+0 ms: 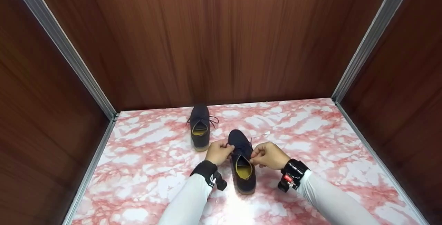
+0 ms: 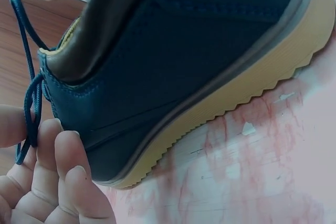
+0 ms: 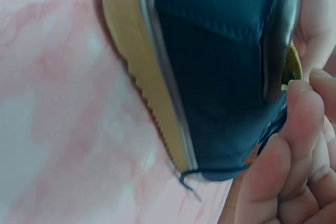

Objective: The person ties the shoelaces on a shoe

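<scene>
A dark blue lace-up shoe (image 1: 246, 184) with a yellow lining and a ridged tan sole stands between the two hands, toe pointing away. On its left side, my left hand (image 1: 218, 152) pinches a loop of the blue shoelace (image 2: 29, 98) between thumb and fingers. My right hand (image 1: 271, 156) is at the opposite side of the opening, thumb and index fingertip together at the lace by the top eyelets. What lies between those fingertips is mostly hidden. In the right wrist view a loose lace end (image 3: 188, 182) hangs over the toe side.
The matching shoe (image 1: 199, 114) stands farther back to the left, toe away, its laces loose at the sides. Both shoes are on a red-and-white marbled surface (image 1: 145, 169). Brown wood-look panels (image 1: 221, 45) with metal corner strips enclose the back and sides.
</scene>
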The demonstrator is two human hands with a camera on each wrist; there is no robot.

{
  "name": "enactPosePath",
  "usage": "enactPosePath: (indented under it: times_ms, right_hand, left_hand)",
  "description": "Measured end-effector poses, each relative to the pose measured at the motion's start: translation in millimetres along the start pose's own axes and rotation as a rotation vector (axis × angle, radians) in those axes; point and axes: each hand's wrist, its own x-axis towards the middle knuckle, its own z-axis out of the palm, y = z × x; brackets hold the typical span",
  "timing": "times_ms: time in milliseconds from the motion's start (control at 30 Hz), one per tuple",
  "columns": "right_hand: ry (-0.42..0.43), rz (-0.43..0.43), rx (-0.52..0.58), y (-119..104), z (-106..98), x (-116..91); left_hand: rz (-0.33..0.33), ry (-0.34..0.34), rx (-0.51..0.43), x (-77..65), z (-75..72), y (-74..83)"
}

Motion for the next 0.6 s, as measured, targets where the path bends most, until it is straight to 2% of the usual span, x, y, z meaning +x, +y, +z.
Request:
enactPosePath:
  times_ms: [267,600]
  right_hand:
    - [0.056,0.039,-0.012,17.0,-11.1,5.1]
    - [0.134,0.076,-0.123,30.1,-6.3,21.5]
  left_hand:
    - [0.006,0.003,-0.01,-0.8,1.0,-5.9]
    - [0.014,-0.01,-0.014,-1.1,1.4,-7.8]
